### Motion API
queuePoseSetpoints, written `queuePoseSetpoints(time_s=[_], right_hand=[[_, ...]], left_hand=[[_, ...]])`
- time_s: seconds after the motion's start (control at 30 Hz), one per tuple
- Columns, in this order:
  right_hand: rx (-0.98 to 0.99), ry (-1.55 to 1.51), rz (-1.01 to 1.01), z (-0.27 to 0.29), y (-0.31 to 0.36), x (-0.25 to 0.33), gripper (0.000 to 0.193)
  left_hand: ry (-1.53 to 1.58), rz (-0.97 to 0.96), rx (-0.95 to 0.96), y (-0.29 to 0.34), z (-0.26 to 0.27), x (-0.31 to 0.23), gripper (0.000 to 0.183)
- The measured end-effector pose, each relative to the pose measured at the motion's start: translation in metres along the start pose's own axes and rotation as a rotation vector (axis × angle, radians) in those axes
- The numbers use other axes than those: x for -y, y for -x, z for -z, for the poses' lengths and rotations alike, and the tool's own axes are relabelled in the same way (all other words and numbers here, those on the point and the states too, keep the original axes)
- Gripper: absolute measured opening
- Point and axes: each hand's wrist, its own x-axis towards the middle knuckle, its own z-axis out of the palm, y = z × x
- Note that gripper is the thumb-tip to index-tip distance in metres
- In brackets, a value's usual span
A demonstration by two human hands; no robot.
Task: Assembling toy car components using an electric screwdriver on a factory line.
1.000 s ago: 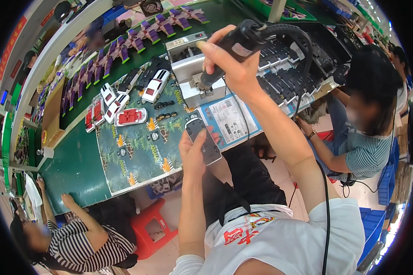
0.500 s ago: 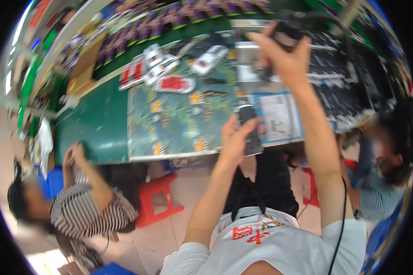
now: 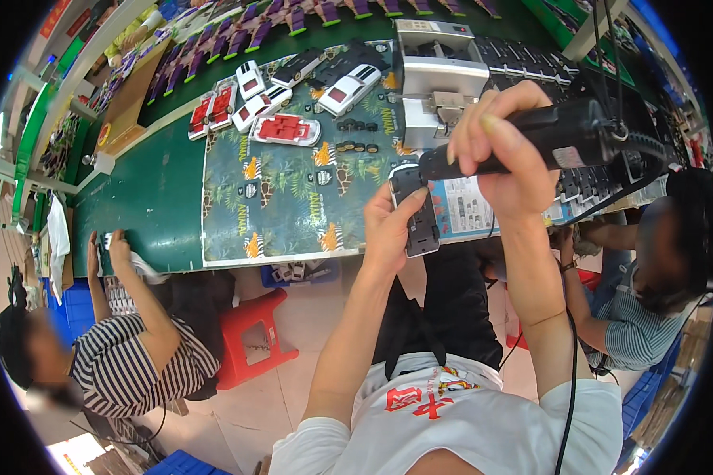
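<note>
My left hand (image 3: 387, 229) grips a toy car (image 3: 423, 228) with its black chassis facing up, at the table's front edge. My right hand (image 3: 517, 162) is wrapped round a black electric screwdriver (image 3: 570, 136), held almost level, its cable looping off to the right. The screwdriver's tip end meets the far part of the chassis or sits just over it; the exact contact is hidden. Beyond my hands stands a grey metal box-shaped machine (image 3: 444, 75). Left of it lie a white toy car (image 3: 348, 90) with black stripes and a red-and-white car part (image 3: 285, 129).
An animal-patterned mat (image 3: 289, 218) covers the green table (image 3: 166, 214). Small wheel sets (image 3: 356, 136) lie on it. Rows of black chassis (image 3: 523, 59) fill the right side. Co-workers sit at left and right; a red stool (image 3: 253, 336) stands below the table.
My right hand has brought the screwdriver down and nearer, from beside the machine to the chassis. My left hand still holds the toy car. The left co-worker's hands now handle a small white piece.
</note>
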Motion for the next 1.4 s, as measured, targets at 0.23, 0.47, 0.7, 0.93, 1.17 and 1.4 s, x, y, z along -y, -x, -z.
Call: queuePoseSetpoints(time_s=[0.23,0.47,0.7,0.93,1.17,1.4], right_hand=[[-0.039,0.113,-0.055,-0.001,0.008,-0.011,0.015],[0.172,0.164,-0.152,0.006,0.011,-0.023,0.021],[0.370,0.028,-0.052,0.016,0.006,-0.028,0.024],[0.315,0.001,-0.052,0.022,0.017,-0.020,0.021],[0.270,-0.043,0.015,0.005,0.007,-0.010,0.015],[-0.030,0.108,0.140,0.039,-0.044,0.017,0.011]], left_hand=[[-0.029,0.023,0.013,0.003,-0.005,-0.002,0.016],[-0.075,0.026,0.023,0.007,-0.004,-0.006,0.017],[-0.077,0.004,0.073,0.002,0.005,0.003,0.014],[-0.118,-0.033,0.051,0.004,0.001,0.004,0.011],[-0.056,0.007,0.025,0.007,0.014,-0.005,0.022],[0.281,0.028,0.072,0.004,0.034,-0.015,0.054]])
